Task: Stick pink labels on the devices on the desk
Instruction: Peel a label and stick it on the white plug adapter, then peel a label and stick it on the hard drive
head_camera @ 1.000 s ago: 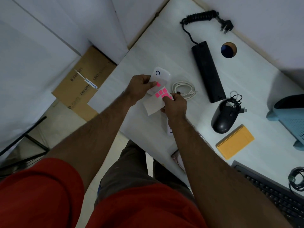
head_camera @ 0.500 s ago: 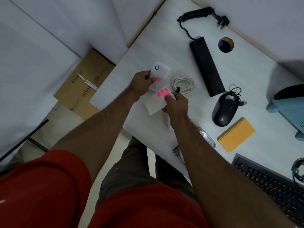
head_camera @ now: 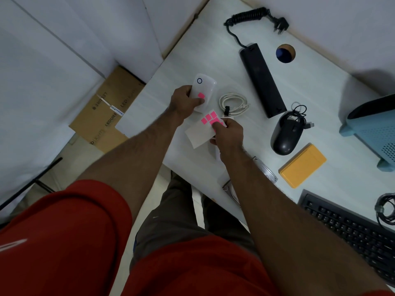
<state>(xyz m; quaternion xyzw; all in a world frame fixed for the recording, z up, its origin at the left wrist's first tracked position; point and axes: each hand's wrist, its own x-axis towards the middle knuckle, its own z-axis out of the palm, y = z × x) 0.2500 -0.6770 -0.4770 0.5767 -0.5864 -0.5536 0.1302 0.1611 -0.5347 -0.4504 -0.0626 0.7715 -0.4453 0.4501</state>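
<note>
A person stands at the near left corner of a white desk [head_camera: 320,86], looking down at both hands. The left hand [head_camera: 185,102] grips a small white device [head_camera: 204,86] marked with a dark ring, just above the desk near its left edge. One pink label [head_camera: 201,95] already sits on the device's face, and the thumb rests right at the label's lower edge, apparently pressing it flat. The right hand [head_camera: 229,135] is just beside it, closer to the person, pinching a pale backing sheet [head_camera: 197,133] that carries several more pink labels [head_camera: 210,118] at its far end; the thumb lies on those labels.

Further along the desk, well apart from the hands, lie a coiled white cable [head_camera: 234,102], a long black power strip [head_camera: 262,80] with a curly cord, a black mouse [head_camera: 286,135], an orange case [head_camera: 303,165] and, at the near right edge, a black keyboard [head_camera: 350,229]. None of these shows a pink label.

The step in hand looks like finishing the first device: smoothing its label down. Next, I would judge, the white device needs setting down on the desk, a fresh label peeling from the sheet, and one of the unlabelled devices, perhaps the power strip or the mouse, taking it. That calls for a fine fingertip peel while the other hand steadies the sheet.
</note>
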